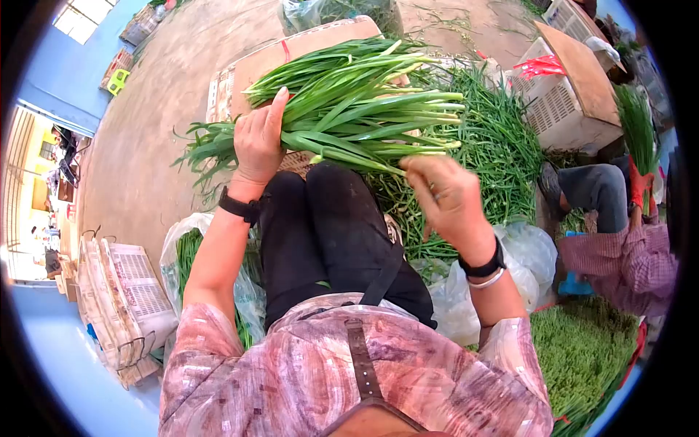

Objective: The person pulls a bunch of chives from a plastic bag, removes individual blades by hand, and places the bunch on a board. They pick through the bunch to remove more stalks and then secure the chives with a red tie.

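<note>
My left hand (260, 140) is wrapped round a bunch of long green leafy stalks (349, 131), their pale ends pointing right. At those pale ends, my right hand (443, 191) pinches the tip of one stalk low on the bunch. Behind the held bunch, another bundle of green stalks (328, 65) lies on a cardboard-topped crate (255, 65), partly hidden by the held stalks. A red band (285, 49) shows on the cardboard. Loose green leaves (502, 138) are heaped to the right of my knees.
A white crate with cardboard (557, 95) and red ties stands at the upper right. Another person (619, 255) sits at the right, holding a green bundle. Plastic bags (466, 291) lie beside my legs. Stacked crates (131, 298) stand at the left.
</note>
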### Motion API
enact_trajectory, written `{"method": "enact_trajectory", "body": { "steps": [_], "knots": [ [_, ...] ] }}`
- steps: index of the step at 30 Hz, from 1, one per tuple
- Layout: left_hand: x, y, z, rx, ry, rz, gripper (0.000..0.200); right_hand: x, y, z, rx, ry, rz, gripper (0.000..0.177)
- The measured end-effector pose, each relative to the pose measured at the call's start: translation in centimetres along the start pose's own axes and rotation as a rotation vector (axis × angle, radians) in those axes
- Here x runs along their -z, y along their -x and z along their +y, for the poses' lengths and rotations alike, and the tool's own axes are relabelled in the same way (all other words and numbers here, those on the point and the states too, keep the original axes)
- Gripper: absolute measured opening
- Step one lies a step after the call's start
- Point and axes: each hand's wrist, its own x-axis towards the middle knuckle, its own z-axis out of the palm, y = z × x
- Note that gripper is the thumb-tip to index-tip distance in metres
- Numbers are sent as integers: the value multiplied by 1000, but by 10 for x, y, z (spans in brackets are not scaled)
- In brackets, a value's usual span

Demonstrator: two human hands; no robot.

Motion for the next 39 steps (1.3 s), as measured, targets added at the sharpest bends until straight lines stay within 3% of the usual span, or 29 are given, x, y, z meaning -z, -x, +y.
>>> {"method": "enact_trajectory", "body": {
  "steps": [2, 5, 7, 12, 16, 19, 24, 27, 31, 32, 36, 39],
  "knots": [
    [-3, -7, 2, -31, 1, 58, 48, 8, -17, 8, 48, 124, 140, 9],
    [-3, -5, 4, -16, 17, 35, 48, 4, -27, 30, -95, 494, -115, 15],
    [-6, -3, 4, -3, 8, 52, 48, -8, -25, 28, -100, 574, -282, 20],
    [-6, -1, 6, 1, 12, 19, 48, -21, -20, 29, -181, 140, -93, 14],
    [-6, 1, 7, 6, 13, -30, 48, -21, -16, 37, -154, 31, 13, 8],
    [-12, 5, 6, 17, 17, -39, 49, -13, -13, 23, -134, 179, -148, 11],
    [-10, 8, 4, 51, 50, -91, 54, -9, 8, 2, 25, 13, -473, 12],
    [-7, 7, 3, 45, 53, -54, 57, -13, 6, 16, -17, 32, -365, 10],
    [-7, 12, -3, 40, 47, -59, 60, -15, -3, 31, -72, 29, -261, 24],
    [-7, 11, -3, 31, 59, -33, 57, -17, -2, 27, -181, 75, -314, 33],
    [-6, 5, 1, 21, 95, 13, 52, -18, -13, 13, -265, 348, -202, 37],
    [-6, 9, 2, 32, 109, 9, 52, -29, -18, 34, -125, 472, -109, 38]
  ]
}}
